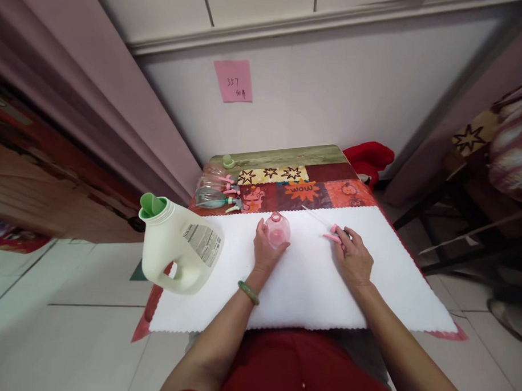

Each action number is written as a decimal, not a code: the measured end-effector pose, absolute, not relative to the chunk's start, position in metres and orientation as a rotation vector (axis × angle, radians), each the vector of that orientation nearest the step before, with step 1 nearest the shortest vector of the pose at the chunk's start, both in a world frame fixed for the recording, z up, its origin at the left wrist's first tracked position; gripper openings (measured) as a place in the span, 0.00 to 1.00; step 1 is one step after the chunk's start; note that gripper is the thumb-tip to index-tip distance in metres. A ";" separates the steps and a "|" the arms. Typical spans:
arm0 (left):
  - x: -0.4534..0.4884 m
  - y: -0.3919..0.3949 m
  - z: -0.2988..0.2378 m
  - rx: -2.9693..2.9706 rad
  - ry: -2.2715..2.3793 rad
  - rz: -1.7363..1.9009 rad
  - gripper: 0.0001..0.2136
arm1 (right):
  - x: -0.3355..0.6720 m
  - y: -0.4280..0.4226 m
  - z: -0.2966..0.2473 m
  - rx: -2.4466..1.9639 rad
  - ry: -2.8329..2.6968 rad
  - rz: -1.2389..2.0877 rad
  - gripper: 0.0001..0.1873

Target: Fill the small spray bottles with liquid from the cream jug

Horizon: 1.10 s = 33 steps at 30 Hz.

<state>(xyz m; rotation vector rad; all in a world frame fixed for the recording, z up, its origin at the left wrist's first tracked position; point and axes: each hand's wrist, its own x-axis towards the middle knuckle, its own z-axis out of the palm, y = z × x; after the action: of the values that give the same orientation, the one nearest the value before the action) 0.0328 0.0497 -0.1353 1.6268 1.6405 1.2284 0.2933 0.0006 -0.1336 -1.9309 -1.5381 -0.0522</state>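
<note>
"The left hand [268, 249] is curled partway closed around a pink bottle [277, 232], isn't it?"

"Yes, fingers along its left side and thumb across the lower right. The right hand [355, 260] is bent tightly around a pink and grey spray head [334, 233]."

"What's the biggest thing there?"

"The table [285, 155], with bare wood grain showing at its far end. A white cloth [307, 291] covers the near part, scalloped along its edges."

"And after that?"

"A pale jug [181, 252] at the table's left side, handle towards the person, with a green piece in its mouth."

"Then those clear bottles [212, 194]?"

"Right, lying on their sides at the far left, trigger heads pointing right."

"So where's the pink bottle exactly?"

"On the white cloth, near the middle, open neck up, between the jug and the spray head."

"Are the bottle and spray head touching?"

"No, they're well apart. The spray head's thin tube [315, 215] slants away, up and left."

"Anything smaller?"

"A green ring-shaped piece [228, 161], just beyond the clear bottles."
</note>
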 end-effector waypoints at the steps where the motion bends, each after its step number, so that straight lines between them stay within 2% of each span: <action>1: 0.033 0.049 -0.136 1.622 1.635 1.232 0.53 | 0.294 -0.005 -0.134 -1.954 -1.553 -0.074 0.22; 4: 0.032 0.050 -0.136 1.610 1.609 1.255 0.55 | 0.295 -0.020 -0.136 -2.002 -1.669 -0.122 0.24; 11: 0.020 0.048 -0.129 1.600 1.512 1.285 0.47 | 0.304 -0.034 -0.120 -2.009 -1.862 -0.107 0.37; 14: 0.008 0.028 -0.124 1.678 1.488 1.265 0.46 | 0.298 -0.032 -0.108 -1.892 -1.795 -0.150 0.39; 20: -0.034 -0.042 -0.101 2.205 1.558 1.179 0.32 | 0.239 -0.026 -0.108 -1.621 -1.856 0.181 0.40; 24: -0.075 -0.077 -0.077 2.448 1.645 1.240 0.30 | 0.213 -0.022 -0.118 -1.599 -1.874 0.283 0.42; 28: -0.106 -0.091 -0.073 2.568 1.625 1.283 0.31 | 0.254 -0.012 -0.121 -1.753 -1.738 0.054 0.41; 33: -0.100 -0.081 -0.101 2.582 1.609 0.861 0.34 | 0.345 0.003 -0.125 -2.282 -1.530 -0.022 0.41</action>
<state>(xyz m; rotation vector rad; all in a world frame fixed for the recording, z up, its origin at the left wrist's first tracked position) -0.0995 -0.0807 -0.1007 2.5823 1.6092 0.8608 0.3453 0.0030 -0.1253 -2.2823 -1.5303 -0.0221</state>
